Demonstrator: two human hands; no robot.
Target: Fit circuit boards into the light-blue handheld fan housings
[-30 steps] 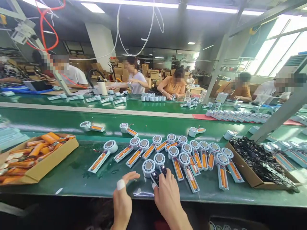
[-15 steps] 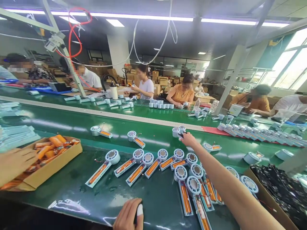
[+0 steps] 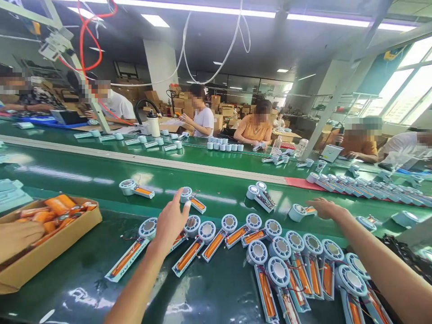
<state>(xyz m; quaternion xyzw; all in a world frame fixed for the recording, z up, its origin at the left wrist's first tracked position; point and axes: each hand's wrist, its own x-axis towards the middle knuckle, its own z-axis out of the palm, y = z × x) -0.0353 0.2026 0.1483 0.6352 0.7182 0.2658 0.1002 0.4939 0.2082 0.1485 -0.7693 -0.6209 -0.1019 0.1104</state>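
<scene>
I'm working L hand (image 3: 173,217) at one fan (image 3: 199,206), R hand (image 3: 324,208) at another fan (image 3: 297,213) on belt (image 3: 226,185), can't tell grips; fan pair (image 3: 252,192) btwn is showing boards (image 3: 264,201), prob. done, front fans (image 3: 257,252) showing batts (image 3: 266,288), prob. pending.

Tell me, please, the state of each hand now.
Left hand: thumb and forefinger apart at a fan unit; grip cannot be told.
Right hand: at another fan unit; grip unclear.

beyond my left hand (image 3: 176,211), the green belt (image 3: 216,186) runs open to the pale rail (image 3: 168,161). rightward from there i'd hit a fan pair (image 3: 253,192), then a single fan (image 3: 297,212) by my right hand (image 3: 320,208). nearer than the left hand, a fan row (image 3: 207,231) crowds the way, with bare tabletop (image 3: 207,292) before it.
</scene>
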